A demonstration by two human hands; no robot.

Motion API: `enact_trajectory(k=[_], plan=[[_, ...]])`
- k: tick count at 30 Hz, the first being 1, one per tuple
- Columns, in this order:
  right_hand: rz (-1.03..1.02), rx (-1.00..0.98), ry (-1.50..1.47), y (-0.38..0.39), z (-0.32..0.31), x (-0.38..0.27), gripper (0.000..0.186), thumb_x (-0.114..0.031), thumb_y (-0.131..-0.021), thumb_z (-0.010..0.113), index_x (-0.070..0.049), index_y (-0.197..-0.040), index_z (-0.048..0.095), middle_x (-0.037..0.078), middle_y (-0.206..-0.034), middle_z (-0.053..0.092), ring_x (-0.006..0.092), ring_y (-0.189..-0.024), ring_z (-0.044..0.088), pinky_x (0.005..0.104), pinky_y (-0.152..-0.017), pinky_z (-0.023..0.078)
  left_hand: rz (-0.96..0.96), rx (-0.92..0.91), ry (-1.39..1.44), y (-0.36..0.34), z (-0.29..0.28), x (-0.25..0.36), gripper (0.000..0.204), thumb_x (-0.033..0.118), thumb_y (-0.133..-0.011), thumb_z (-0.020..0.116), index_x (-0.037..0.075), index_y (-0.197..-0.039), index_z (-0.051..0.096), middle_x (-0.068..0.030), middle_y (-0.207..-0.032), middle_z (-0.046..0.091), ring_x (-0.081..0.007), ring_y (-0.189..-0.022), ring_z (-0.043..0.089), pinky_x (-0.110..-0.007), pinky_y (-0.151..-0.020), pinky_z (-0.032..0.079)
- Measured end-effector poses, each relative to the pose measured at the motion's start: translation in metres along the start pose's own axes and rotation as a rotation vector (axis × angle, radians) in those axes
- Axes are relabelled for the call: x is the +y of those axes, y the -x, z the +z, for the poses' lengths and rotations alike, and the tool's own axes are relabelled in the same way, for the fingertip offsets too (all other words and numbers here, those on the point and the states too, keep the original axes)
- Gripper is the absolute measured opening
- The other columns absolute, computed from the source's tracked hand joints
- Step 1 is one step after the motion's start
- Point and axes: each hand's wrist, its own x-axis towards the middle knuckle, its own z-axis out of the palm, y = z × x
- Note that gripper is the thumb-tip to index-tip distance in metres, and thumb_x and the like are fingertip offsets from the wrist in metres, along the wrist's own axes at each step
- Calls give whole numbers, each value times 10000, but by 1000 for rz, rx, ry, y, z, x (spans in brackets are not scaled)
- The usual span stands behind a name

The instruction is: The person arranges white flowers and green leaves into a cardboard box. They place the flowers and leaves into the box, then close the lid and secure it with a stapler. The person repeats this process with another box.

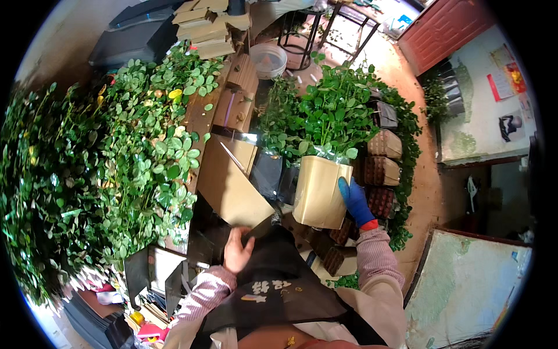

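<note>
A worker in a dark apron (279,279) stands over a wrapped bundle (321,195), its smooth tan card sleeve upright or nearly so in the middle of the scene, just right of a counter (201,116) heaped with greenery (148,157). The right hand (354,200), in a blue glove, lies against the sleeve's right side; whether it grips or merely steadies cannot be told. The bare left hand (237,250), fingers loosely bent, is at the near edge of a flat cardboard sheet (229,189), contact unclear. Leafy stems (337,110) rise at the bundle's far end, though which belong to it is hard to tell. More packed bundles (383,145) line the right.

The bundle looks moderately light, its card fairly stiff but apt to dent under a hard squeeze and perhaps slick beneath a glove; the foliage appears easily bruised. Both sides of the sleeve, below the leaves, seem the safest hold. The sheet looks light and flexible, best taken by its edges.
</note>
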Motion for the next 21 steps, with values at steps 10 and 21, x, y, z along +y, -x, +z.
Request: enact_trajectory(k=[10,21], plan=[[96,-45,-384,-115,279,233,763,-310,-997,679,-49,-1620,325,157,-1095,730,259,-922,706,408,-855,569,-529,-66,126,5,54,-44,325,89,-944,717,11,-1241,609,-151,-1134,696,-272,-1068,705,-378,-944,551],[-88,-380,493,-166,219,142,604,-430,-884,720,-51,-1333,580,208,-1082,737,381,-904,718,523,-799,566,-695,55,296,20,77,-50,355,150,-967,717,15,-1273,601,-171,-1172,704,-290,-1111,706,-397,-966,545]])
